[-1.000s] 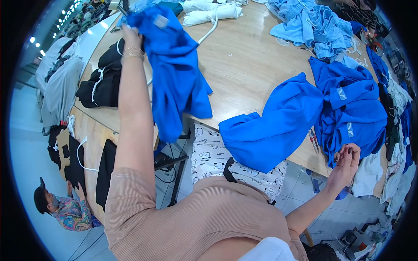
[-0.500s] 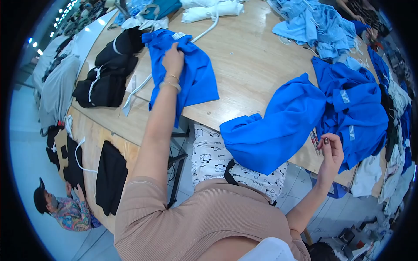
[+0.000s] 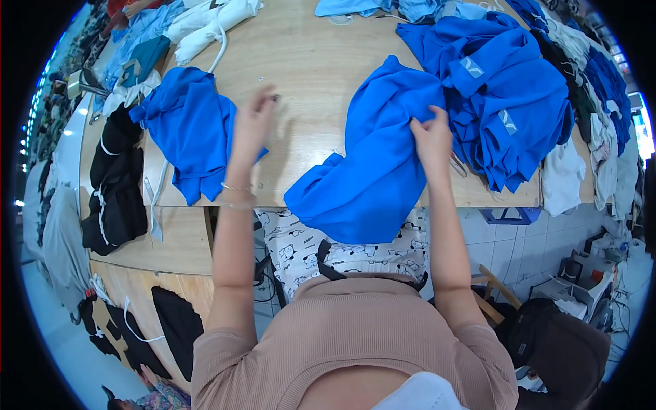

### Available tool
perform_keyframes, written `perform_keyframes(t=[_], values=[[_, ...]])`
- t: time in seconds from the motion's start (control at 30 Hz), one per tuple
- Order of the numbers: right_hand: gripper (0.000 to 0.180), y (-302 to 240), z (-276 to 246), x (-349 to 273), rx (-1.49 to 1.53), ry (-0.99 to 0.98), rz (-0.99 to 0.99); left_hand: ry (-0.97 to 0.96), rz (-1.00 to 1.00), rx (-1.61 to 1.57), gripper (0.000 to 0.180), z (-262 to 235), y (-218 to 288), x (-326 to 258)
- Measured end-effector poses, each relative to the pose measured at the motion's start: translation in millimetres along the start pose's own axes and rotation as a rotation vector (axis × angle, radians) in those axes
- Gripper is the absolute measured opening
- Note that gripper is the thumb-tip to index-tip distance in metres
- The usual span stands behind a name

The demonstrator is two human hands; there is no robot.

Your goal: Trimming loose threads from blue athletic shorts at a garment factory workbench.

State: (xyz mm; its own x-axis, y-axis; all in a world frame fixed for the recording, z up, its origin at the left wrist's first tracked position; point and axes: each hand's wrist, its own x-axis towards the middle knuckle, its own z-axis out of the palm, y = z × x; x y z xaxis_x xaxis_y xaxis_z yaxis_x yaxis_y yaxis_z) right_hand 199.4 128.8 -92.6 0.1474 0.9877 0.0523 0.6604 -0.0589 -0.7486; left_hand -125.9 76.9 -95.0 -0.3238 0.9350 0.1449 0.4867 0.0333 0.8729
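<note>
Right hand grips blue garment overhanging surface near edge; left hand released. Could slide off.

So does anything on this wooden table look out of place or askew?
The bright blue fabric garment under the right hand droops over the table's front edge. Otherwise nothing stands out.
</note>
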Motion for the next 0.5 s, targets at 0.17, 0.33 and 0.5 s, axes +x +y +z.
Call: perform_keyframes(t=[0.17, 0.33, 0.5], values=[[0.015, -63.7, 10.6, -47.2, 0.323, -0.599, -0.576, -0.115, -0.201, -0.443, 0.038, 48.9, 48.7, -37.8], [0.036, -80.2, -42.2, -61.1, 0.511, -1.454, -0.346, 0.014, -0.159, -0.287, 0.041, 50.8, 46.3, -46.5], [0.035, -48.9, -41.9, -29.0, 0.451, -0.659, -0.555, 0.347, 0.110, 0.058, 0.041, 50.7, 78.1, -28.6]])
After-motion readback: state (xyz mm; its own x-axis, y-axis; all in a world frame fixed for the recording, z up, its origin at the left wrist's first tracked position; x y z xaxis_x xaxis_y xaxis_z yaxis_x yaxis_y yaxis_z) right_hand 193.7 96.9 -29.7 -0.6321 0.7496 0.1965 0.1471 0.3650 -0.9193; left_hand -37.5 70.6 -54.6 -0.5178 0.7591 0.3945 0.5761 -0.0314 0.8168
